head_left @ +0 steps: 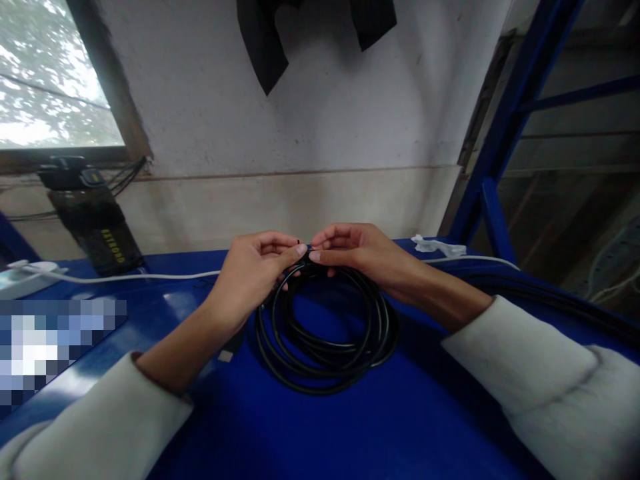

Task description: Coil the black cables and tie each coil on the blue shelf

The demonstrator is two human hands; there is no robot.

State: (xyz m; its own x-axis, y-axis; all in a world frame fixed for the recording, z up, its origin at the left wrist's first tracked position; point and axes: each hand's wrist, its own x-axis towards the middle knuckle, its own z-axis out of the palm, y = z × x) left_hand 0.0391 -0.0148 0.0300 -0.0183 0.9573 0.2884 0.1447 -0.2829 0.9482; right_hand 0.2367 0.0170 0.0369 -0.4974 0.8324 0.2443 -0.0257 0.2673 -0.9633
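Observation:
A coil of black cable rests on the blue table, its loops lying loosely over one another. At the far side of the coil, my left hand is closed in a pinch, thumb against fingers. My right hand pinches the same top part of the coil from the other side, the two thumb tips almost meeting. A tiny dark end pokes up by the left fingertips; whether it is a tie or a cable end I cannot make out. The fingers partly cover the cable there.
A dark bottle stands at the left near a white power strip. A white cord runs along the back of the blue table. White crumpled plastic and more black cable lie at right, near a blue metal frame.

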